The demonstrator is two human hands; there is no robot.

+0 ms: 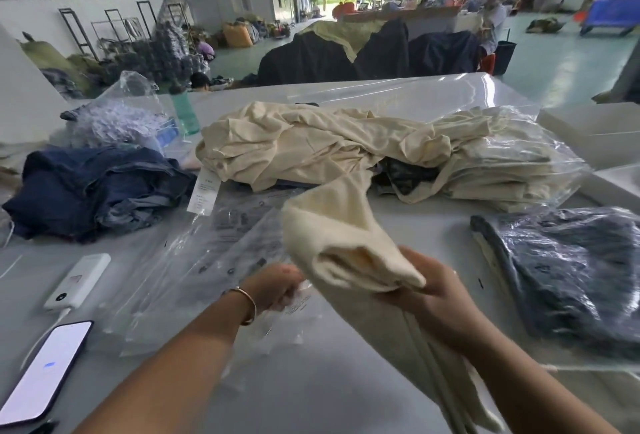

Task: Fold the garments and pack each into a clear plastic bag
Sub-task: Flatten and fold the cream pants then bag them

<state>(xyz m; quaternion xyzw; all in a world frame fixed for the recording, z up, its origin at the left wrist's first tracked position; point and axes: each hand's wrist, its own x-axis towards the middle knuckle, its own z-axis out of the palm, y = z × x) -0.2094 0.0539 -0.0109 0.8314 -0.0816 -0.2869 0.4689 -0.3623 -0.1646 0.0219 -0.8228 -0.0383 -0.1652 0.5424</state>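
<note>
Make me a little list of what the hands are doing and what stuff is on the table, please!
left hand: pinches the edge of a clear plastic bag
right hand: holds a folded cream garment above the table
middle of table: cream clothes pile
left side: dark blue clothes pile, white power bank, phone with lit screen
right side: dark garment already in a bag
back: green bottle
</note>
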